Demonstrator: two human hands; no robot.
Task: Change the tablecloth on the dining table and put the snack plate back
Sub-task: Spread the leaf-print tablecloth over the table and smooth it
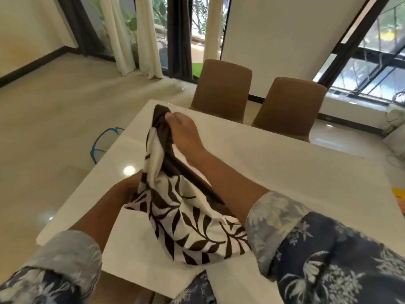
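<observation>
While both pinch tablecloth (pixel 186 216): R hand (pixel 184 130) far end, L hand (pixel 129 189) near table (pixel 285 172) edge (bare beyond).

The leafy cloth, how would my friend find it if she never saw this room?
Find the big white table with two brown chairs behind it. Near its front left corner, the left hand and right hand hold up a bunched cloth. It is the only patterned thing on the table: white with dark brown leaves and a brown edge.
</observation>
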